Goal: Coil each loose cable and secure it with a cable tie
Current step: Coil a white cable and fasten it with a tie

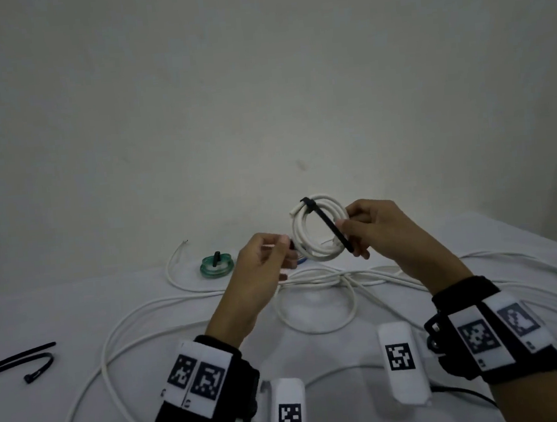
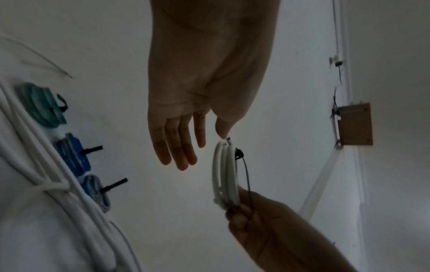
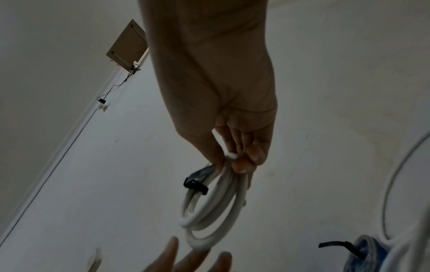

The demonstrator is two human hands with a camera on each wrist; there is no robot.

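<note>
A small white cable coil (image 1: 325, 256) is held up above the table, with a black cable tie (image 1: 328, 225) looped round its upper left and the tail running across the ring. My right hand (image 1: 348, 235) pinches the coil's right side together with the tie's tail. My left hand (image 1: 281, 254) is at the coil's left edge. In the left wrist view the left hand (image 2: 202, 150) has straight fingers, and its thumb tip touches the cable end at the top of the coil (image 2: 224, 174). The right wrist view shows the coil (image 3: 237, 208) and the tie's head (image 3: 195, 185) below my right hand (image 3: 232, 160).
Long loose white cables (image 1: 179, 320) sprawl over the white-covered table, one looped under my hands (image 1: 317, 328). A tied green coil (image 1: 217, 266) lies at the back. Two tied blue coils (image 2: 74, 156) lie beside it. Spare black ties (image 1: 24, 364) lie at the left.
</note>
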